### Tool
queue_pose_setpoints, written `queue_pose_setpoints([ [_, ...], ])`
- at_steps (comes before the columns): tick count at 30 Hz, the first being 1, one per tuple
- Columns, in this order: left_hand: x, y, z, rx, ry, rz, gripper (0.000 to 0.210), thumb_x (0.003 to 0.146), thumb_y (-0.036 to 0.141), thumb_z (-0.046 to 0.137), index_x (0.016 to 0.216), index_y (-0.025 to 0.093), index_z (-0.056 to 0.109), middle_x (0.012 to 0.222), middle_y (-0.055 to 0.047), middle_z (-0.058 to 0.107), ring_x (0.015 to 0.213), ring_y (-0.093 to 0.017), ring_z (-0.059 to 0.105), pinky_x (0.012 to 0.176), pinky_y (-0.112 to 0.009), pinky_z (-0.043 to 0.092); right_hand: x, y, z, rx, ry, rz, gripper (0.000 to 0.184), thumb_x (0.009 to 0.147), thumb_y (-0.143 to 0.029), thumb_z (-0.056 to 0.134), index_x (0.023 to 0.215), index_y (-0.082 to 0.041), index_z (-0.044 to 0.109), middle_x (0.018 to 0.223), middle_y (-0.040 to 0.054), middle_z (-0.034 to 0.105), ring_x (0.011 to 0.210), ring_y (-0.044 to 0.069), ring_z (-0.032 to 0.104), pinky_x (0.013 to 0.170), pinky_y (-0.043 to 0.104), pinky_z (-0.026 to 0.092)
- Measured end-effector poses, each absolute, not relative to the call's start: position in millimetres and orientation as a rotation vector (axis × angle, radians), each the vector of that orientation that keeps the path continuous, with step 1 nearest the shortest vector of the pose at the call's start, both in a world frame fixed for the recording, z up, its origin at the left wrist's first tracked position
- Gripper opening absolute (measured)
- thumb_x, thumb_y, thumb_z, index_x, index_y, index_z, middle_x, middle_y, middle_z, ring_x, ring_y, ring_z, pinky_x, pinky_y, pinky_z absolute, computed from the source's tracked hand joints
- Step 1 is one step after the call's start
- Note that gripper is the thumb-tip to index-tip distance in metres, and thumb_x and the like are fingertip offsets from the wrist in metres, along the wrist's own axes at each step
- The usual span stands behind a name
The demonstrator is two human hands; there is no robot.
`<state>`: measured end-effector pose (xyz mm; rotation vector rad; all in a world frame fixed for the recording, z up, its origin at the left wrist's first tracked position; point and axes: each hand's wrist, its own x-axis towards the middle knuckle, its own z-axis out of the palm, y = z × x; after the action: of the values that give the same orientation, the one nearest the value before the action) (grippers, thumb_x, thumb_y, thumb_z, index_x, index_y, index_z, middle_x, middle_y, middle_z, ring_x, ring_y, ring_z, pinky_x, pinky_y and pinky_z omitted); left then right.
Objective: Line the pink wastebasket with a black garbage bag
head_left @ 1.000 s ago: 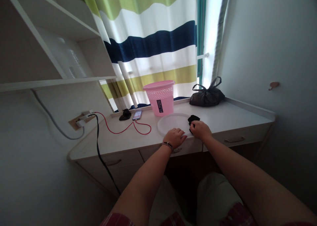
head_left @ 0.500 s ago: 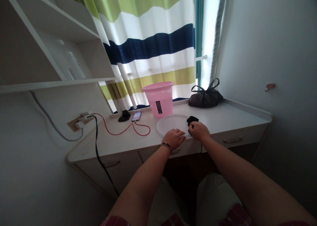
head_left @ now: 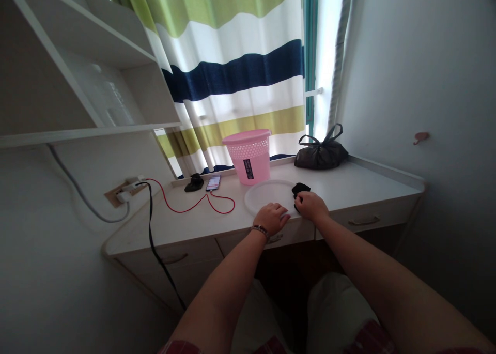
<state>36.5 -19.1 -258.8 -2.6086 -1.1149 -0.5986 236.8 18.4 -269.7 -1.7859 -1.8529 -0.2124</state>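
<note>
A round, flat whitish disc [head_left: 258, 198], like a lid or tray, lies near the front edge of the desk. Over its near rim rests my left hand [head_left: 270, 217], fingers bent loosely and thumb apart, with nothing seen in it. At the disc's right edge my right hand [head_left: 312, 206] is closed on a crumpled black piece of cloth or thin plastic [head_left: 300, 188], most of which sticks out beyond the fingers. The part inside the fist is hidden.
A pink plastic basket [head_left: 251, 160] stands behind the disc on the white desk [head_left: 372, 181]. Toward the back right sits a tied black plastic bag [head_left: 321, 155]. On the left are a small black bundle [head_left: 194, 182], a phone [head_left: 213, 183] and its red cable [head_left: 182, 211].
</note>
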Motion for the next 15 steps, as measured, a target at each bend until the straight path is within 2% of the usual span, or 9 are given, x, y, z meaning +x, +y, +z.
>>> queue_pose_setpoints([
  [15, 36.4, -22.5, -255.8, -2.585, -1.167, -0.593, 0.028, 0.096, 0.040, 0.048, 0.109, 0.023, 0.065, 0.105, -0.006, 0.063, 0.097, -0.022, 0.057, 0.085, -0.038, 0.043, 235.9, 16.4, -267.3, -1.798, -1.854, -0.202, 0.033, 0.092, -0.034, 0.042, 0.088, -0.020, 0.071, 0.094, 0.0097, 0.069, 0.093, 0.023, 0.058, 0.078, 0.030, 0.037],
])
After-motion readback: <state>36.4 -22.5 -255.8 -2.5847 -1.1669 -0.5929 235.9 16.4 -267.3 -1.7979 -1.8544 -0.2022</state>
